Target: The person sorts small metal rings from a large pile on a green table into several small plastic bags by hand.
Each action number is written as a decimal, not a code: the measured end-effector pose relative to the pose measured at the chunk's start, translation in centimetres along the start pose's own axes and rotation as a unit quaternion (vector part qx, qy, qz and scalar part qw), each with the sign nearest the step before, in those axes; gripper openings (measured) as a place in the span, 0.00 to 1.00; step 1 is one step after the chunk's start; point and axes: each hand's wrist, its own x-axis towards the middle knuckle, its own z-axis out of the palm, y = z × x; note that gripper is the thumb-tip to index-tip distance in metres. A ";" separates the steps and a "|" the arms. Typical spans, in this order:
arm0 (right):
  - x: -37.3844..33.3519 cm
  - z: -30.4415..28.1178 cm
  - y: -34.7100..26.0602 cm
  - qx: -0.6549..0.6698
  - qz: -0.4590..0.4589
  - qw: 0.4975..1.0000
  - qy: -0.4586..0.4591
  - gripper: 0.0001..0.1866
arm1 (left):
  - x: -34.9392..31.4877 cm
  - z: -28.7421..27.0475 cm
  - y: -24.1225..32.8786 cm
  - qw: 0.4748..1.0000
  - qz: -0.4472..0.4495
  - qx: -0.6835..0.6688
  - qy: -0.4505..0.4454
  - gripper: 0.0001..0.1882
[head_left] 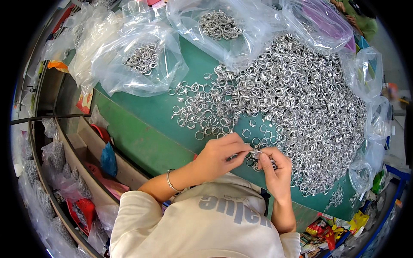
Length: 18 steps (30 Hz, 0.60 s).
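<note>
My left hand (pixel 221 155) and my right hand (pixel 276 170) meet near the table's front edge. Between their fingertips is a small silver ring (pixel 256 153). Thumb and index finger of the right hand pinch it, while the left hand's fingers close on its other side. Part of the ring is hidden by the fingertips. Just beyond my hands, loose rings (pixel 206 109) lie scattered on the green table (pixel 159 133). To the right they merge into a large heap of silver rings (pixel 309 103), which reaches close to my right hand.
Clear plastic bags with rings inside, one at the far left (pixel 165 75) and one at the far middle (pixel 258 32), lie along the table's back. An open drawer (pixel 81 150) holds bagged goods at left. Colourful packets (pixel 322 232) sit below the right edge. Another person's arm (pixel 350 19) shows at far right.
</note>
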 end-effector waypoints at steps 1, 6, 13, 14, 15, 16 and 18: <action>0.0 -0.1 -0.1 0.000 -0.006 1.000 -0.014 0.04 | -0.1 0.1 -0.1 0.998 0.041 0.037 0.003 0.12; 0.0 -0.4 -1.3 -0.029 -0.040 0.999 -0.010 0.04 | -0.1 0.1 0.5 0.990 0.101 0.099 0.023 0.11; -1.2 0.3 -1.4 0.235 0.142 0.962 0.002 0.07 | -0.2 0.5 1.1 0.991 0.095 0.084 0.042 0.12; -1.1 0.4 -1.3 0.267 0.154 0.951 -0.003 0.08 | -0.2 0.5 0.9 0.992 0.090 0.073 0.050 0.13; -1.0 0.4 -1.2 0.299 0.166 0.940 -0.008 0.08 | -0.3 0.6 0.8 0.988 0.113 0.085 0.064 0.14; -1.0 0.4 -1.1 0.321 0.177 0.930 -0.014 0.09 | -0.4 0.6 0.6 0.983 0.136 0.095 0.078 0.14; -0.9 0.4 -1.0 0.364 0.199 0.909 -0.026 0.10 | -0.6 0.9 0.1 0.975 0.163 0.110 0.099 0.15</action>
